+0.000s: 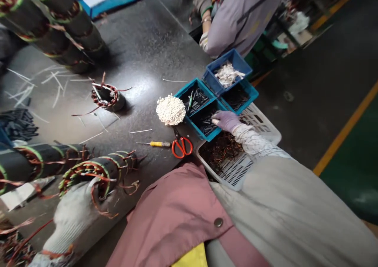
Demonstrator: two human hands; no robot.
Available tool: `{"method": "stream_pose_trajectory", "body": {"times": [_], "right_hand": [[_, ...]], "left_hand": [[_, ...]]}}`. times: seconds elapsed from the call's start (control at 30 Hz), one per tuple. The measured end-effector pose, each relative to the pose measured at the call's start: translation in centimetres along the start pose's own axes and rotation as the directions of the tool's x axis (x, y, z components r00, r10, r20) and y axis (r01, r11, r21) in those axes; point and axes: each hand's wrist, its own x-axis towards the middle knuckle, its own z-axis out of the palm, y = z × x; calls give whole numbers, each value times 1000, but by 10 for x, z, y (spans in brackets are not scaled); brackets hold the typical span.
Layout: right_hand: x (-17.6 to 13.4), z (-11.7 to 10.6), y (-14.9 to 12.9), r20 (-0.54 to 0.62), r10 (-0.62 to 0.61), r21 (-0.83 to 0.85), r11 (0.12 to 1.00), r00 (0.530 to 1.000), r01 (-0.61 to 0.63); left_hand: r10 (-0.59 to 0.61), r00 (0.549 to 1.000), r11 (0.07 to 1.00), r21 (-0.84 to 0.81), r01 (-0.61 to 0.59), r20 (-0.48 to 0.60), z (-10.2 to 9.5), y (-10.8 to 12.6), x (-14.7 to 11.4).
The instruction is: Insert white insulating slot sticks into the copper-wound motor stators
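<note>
In the head view, my left hand (78, 208), in a white knitted glove, grips the end of a wound motor stator (110, 162) lying on its side. Its fingers are at the copper leads by the bore and partly hidden. My right hand (228, 121), in a purple glove, reaches into a blue bin (210, 136) of short dark tubes. Its fingertips are drawn together among the tubes, and whatever is between them is too small to make out. A single stator (110, 98) stands upright on the table, with white strips and copper leads sticking out.
Red-handled scissors (182, 147), a yellow-handled screwdriver (160, 143) and a bundle of white sticks (170, 109) lie near the bins. A grey basket (233, 174) holds wire scraps. Stacked stators (59, 42) stand at the far left. A co-worker's sleeve (236, 26) is across the table.
</note>
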Motion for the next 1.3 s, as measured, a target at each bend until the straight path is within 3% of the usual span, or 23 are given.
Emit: {"method": "stream_pose_trajectory", "body": {"times": [0.1, 0.17, 0.3, 0.4, 0.47, 0.5, 0.57, 0.6, 0.67, 0.77, 0.87, 0.97, 1.07, 1.17, 1.3], "right_hand": [[4, 33, -19, 32, -1, -40, 999, 999, 3], [8, 43, -28, 55, 10, -63, 998, 998, -7], [9, 27, -23, 106, 0, -48, 999, 994, 5], [7, 8, -8, 23, 43, 7, 999, 999, -44], [-8, 5, -12, -100, 25, 215, 977, 995, -3], [-23, 7, -23, -115, -17, 343, 938, 993, 56], [-64, 18, -62, -16, -104, 601, 794, 994, 93], [-86, 27, -89, 96, -143, 695, 718, 985, 36], [-125, 49, -147, 309, -237, 794, 597, 921, -113], [-158, 79, -214, 384, -342, 862, 467, 858, -200], [-169, 94, -239, 263, -364, 881, 468, 894, -69], [-174, 100, -240, 78, -348, 847, 518, 934, 122], [-178, 104, -240, -49, -312, 802, 553, 949, 223], [-177, 103, -244, -79, -295, 789, 565, 952, 241], [-171, 94, -247, -31, -337, 803, 552, 941, 224]], "left_hand": [[-94, 995, 994, 58, 93, 26, 0, 1, 1], [-114, 993, 990, 88, 110, 41, -2, 4, 0], [-63, 997, 987, 150, 56, 45, -6, 20, -6], [-74, 990, 985, 167, 53, 120, -6, 27, -6], [-105, 986, 984, 158, 84, 129, -4, 28, -4], [-117, 985, 983, 154, 98, 125, -4, 29, -4], [-143, 983, 980, 152, 125, 115, -2, 31, -4], [-147, 983, 980, 152, 130, 111, -2, 32, -4], [-136, 986, 982, 144, 122, 94, -1, 34, -6], [-111, 992, 988, 118, 102, 65, 1, 35, -5], [-107, 993, 991, 88, 102, 57, 2, 35, -4], [-90, 995, 994, 60, 87, 48, 5, 36, -2], [-71, 997, 997, 38, 70, 18, 11, 37, -1], [-69, 998, 998, 2, 69, 14, 15, 37, 1], [-61, 998, 998, -17, 62, 34, 15, 39, 3]]}}
